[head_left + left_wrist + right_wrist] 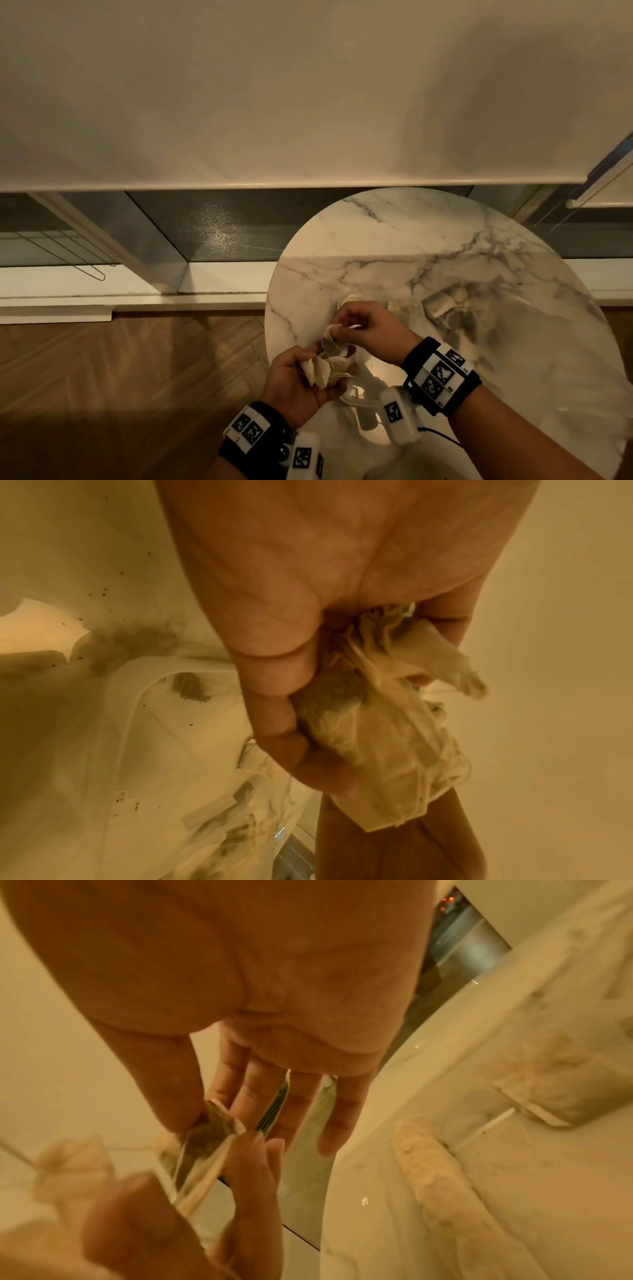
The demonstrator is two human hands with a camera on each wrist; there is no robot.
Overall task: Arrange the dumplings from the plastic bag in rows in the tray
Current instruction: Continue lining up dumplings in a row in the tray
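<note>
Over the left part of the round marble table, my left hand grips a crumpled, thin plastic bag. In the left wrist view my curled fingers wrap the bunched bag; its contents are hidden. My right hand pinches the bag's upper edge between thumb and forefinger, the other fingers straight. Under the hands lies a clear plastic tray. Pale dumplings sit at its far side, shown as a row in the right wrist view.
A second crumpled clear package lies on the table right of the tray, also seen as a package in the right wrist view. The table's left edge is just beside my left hand, with wooden floor below. A window sill runs behind.
</note>
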